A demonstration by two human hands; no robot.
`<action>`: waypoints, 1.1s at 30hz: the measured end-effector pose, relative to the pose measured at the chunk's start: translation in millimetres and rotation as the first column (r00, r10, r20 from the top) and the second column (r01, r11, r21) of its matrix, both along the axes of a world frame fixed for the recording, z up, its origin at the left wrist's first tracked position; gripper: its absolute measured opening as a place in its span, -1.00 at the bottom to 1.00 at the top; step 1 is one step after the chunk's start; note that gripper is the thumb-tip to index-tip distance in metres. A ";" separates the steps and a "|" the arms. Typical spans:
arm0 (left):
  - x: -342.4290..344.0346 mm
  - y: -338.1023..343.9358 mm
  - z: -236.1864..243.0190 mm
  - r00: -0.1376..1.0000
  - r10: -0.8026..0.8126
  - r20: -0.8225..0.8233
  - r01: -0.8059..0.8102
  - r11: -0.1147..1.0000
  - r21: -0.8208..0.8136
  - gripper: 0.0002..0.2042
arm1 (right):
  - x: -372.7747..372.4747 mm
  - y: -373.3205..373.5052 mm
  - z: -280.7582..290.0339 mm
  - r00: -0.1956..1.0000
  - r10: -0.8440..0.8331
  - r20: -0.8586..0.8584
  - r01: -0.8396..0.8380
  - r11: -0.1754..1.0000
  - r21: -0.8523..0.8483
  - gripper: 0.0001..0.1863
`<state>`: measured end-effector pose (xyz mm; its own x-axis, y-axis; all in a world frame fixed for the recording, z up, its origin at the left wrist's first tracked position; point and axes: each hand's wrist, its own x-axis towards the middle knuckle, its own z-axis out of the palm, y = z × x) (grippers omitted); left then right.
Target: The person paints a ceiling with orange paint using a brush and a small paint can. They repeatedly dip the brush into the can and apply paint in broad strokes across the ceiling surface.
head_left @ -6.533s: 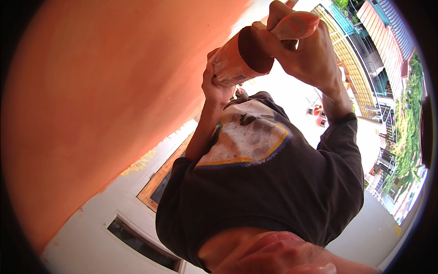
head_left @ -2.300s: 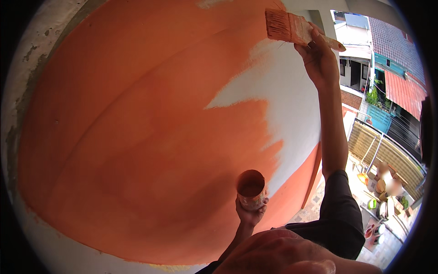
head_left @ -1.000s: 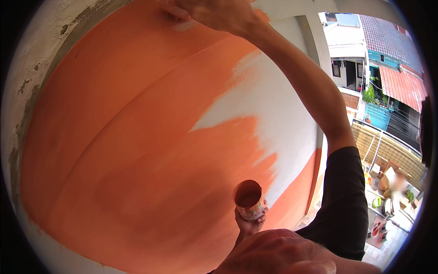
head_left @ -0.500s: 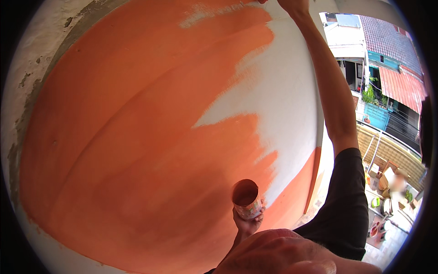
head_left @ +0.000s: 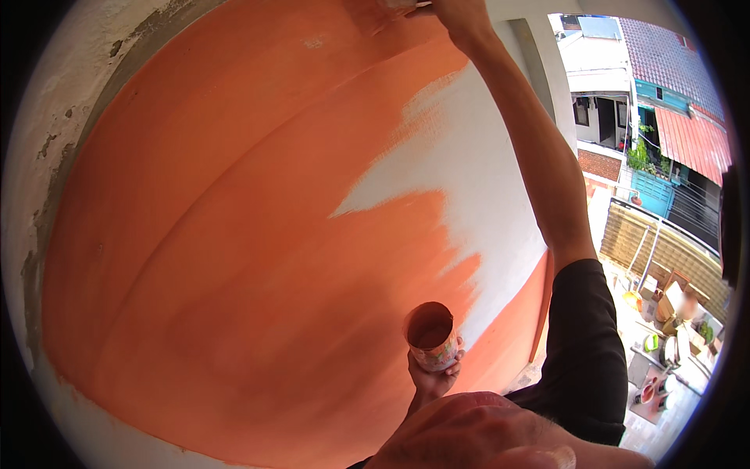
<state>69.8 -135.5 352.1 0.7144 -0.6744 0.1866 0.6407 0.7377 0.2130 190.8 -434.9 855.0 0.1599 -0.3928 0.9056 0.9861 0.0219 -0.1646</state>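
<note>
My left hand (head_left: 437, 381) is wrapped round a paint can (head_left: 434, 357), low in front of the wall. The can is held upright, with orange paint inside and smears down its outside. My right arm stretches up across the view, and my right hand (head_left: 462, 22) is at the top edge, closed on a paintbrush (head_left: 400, 5) that is partly cut off by the frame. The brush lies against the wall (head_left: 258, 234), which is mostly orange. A jagged pale unpainted patch (head_left: 484, 172) shows on its right side.
A rough grey border (head_left: 58, 164) runs along the wall's left side. To the right is an open drop with a railing (head_left: 664, 227), houses, a red metal roof (head_left: 691, 144), and a yard below with boxes (head_left: 670, 301) and buckets (head_left: 648, 391).
My right hand and the brush have moved left and slightly down along the wall's top. Fresh orange covers most of the pale streak there. The can has shifted slightly right.
</note>
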 end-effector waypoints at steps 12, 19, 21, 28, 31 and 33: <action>-1.5 0.7 -6.9 0.999 -0.041 0.021 0.043 0.994 -0.104 -0.27 | -60.6 126.1 -19.6 0.616 -0.647 0.449 0.785 0.553 -0.280 -0.75; -7.9 -1.3 6.2 1.000 0.007 0.005 -0.007 1.000 0.017 -0.29 | -23.2 63.3 32.7 0.986 -0.145 0.079 0.159 0.960 -0.229 -0.83; -6.7 0.2 2.7 1.000 0.011 0.015 -0.011 1.000 0.000 -0.29 | -8.5 19.3 33.4 0.982 0.150 0.119 -0.138 0.985 -0.104 -0.79; -4.1 5.2 -11.2 0.998 0.054 -0.018 -0.054 0.998 0.038 -0.28 | -11.8 -4.2 36.7 0.446 -0.883 0.145 0.895 0.440 -0.071 -0.74; -3.9 4.4 -9.8 0.999 0.038 -0.004 -0.038 0.999 0.019 -0.28 | -10.1 69.3 37.3 0.420 -0.864 0.277 0.906 0.418 -0.069 -0.72; -2.7 3.4 -6.6 0.999 0.030 0.011 -0.030 1.000 0.003 -0.28 | -16.9 102.1 49.7 0.577 -0.777 0.251 0.817 0.551 -0.171 -0.73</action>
<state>67.1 -132.1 345.5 0.7321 -0.6535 0.1924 0.6161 0.7556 0.2224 173.9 -332.7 904.8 -0.2335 -0.0659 0.9701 0.5875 -0.8045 0.0868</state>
